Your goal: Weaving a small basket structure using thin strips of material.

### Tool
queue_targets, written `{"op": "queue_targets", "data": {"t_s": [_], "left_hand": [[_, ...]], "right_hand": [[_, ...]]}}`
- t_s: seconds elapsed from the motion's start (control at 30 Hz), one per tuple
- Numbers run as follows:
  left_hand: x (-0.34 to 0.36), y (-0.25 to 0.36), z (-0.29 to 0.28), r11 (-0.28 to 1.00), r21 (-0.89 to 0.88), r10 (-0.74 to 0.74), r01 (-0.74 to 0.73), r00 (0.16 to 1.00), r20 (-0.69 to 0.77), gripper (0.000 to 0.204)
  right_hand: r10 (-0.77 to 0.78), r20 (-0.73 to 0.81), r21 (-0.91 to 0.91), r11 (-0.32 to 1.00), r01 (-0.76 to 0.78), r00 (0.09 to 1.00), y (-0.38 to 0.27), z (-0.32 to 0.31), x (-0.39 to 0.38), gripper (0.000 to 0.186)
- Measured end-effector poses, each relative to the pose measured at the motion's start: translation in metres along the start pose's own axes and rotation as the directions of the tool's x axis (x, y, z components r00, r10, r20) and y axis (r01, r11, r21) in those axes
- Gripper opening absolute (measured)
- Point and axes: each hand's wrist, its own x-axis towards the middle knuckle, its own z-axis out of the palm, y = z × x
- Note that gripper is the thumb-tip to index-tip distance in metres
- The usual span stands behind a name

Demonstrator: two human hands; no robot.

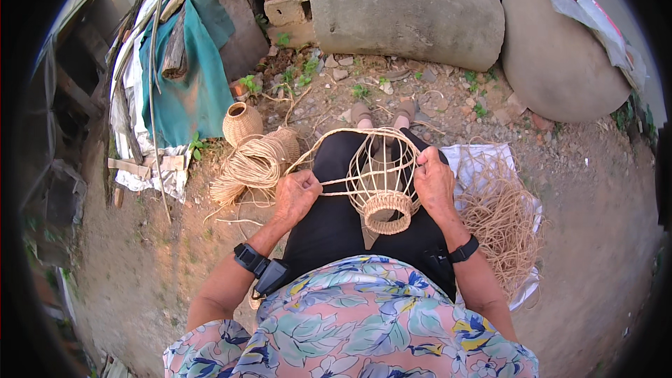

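Note:
A partly woven basket frame [387,218] rests on my lap between my thighs, its tightly woven ring toward me and its bare curved ribs spreading away. My left hand [297,194] is closed on a tan cord, left of the frame. From there, two strands run taut to the ribs, and another loops up over the frame's far side. My right hand [433,180] pinches the frame's right side, thumb and fingers at the ribs and cord; exactly what lies between the fingertips is hidden.
A coiled bundle of cord [248,168] and a finished woven vase [242,123] stand on the ground at left. Loose tangled cord [498,220] lies on a white sheet [476,157] at right. Farther off are a concrete cylinder [409,17], bricks [287,7] and a teal cloth [189,73].

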Motion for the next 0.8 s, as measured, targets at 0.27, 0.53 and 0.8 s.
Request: {"op": "queue_targets", "data": {"t_s": [0.27,0.53,0.8], "left_hand": [[0.004,0.042,0.006,0.928,0.039,0.359,-0.371,0.916,0.177,0.020],[-0.004,0.016,-0.010,0.951,0.144,0.253,-0.273,0.957,0.142,0.013],[-0.001,0.006,-0.033,0.782,0.345,0.534,-0.518,0.843,0.055,0.020]], "right_hand": [[0.001,0.001,0.051,0.999,-0.001,1.000,-0.001,0.002,-0.001,0.016],[-0.028,-0.005,0.022,0.999,0.028,1.000,0.002,-0.001,-0.001,0.017],[0.018,0.013,0.082,0.996,-0.019,1.000,0.000,0.000,0.001,0.016]]}}
